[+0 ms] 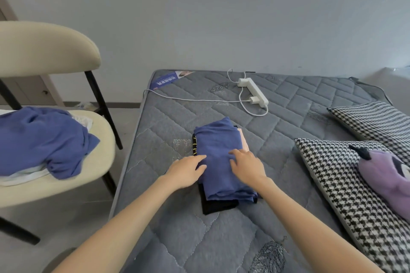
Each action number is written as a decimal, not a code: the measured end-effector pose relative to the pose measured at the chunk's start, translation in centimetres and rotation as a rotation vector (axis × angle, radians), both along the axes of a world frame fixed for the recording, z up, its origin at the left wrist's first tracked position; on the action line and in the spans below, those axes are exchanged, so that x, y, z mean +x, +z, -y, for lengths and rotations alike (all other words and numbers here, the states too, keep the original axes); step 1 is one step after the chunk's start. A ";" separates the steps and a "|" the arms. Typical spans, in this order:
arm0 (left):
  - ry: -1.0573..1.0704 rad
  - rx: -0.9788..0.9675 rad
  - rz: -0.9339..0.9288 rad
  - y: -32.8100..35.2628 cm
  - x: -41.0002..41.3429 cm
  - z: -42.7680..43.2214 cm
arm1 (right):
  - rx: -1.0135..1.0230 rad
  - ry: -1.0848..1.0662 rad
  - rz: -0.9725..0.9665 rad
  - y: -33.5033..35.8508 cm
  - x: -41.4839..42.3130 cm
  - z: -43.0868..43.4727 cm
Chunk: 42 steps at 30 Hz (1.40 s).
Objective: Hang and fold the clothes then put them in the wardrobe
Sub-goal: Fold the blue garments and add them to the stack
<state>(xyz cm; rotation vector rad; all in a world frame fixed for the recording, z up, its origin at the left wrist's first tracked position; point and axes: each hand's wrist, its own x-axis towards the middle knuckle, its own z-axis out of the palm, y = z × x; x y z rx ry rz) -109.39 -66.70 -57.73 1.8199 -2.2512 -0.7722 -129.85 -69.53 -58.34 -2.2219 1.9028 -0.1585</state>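
A folded blue garment (218,146) tops a small stack on the grey mattress (168,224), with a black folded piece (218,205) and a pale pink one (244,142) showing beneath it. My left hand (185,172) rests flat at the stack's left edge, fingers spread. My right hand (247,166) lies palm down on the blue garment, fingers apart. Neither hand grips the cloth. On the cream chair (97,168) to the left lies an unfolded blue garment (42,142) over some white cloth (24,176).
A white power strip (254,91) with a plugged charger and cable lies at the far side of the mattress. Two houndstooth pillows (346,193) and a purple plush toy (386,177) occupy the right side. A grey wall stands behind.
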 end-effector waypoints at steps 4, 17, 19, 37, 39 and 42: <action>0.087 -0.117 -0.124 3.3 1.9 -1.0 | -0.071 0.025 0.268 3.7 1.7 -1.0; 0.398 -0.363 -0.313 8.3 13.6 -8.7 | -0.092 0.285 0.672 9.6 12.8 -4.9; 0.474 -0.370 -0.330 8.2 16.0 -10.3 | -0.075 0.344 0.674 9.6 15.1 -5.4; 0.849 -0.294 -0.360 2.3 34.3 -18.1 | 0.197 0.542 0.390 -0.4 38.0 -5.8; 0.853 -0.273 -0.366 1.2 35.7 -17.8 | 0.232 0.542 0.374 -2.0 40.1 -5.2; 0.853 -0.236 -0.374 -0.4 37.3 -17.0 | 0.247 0.527 0.311 -4.3 42.6 -4.3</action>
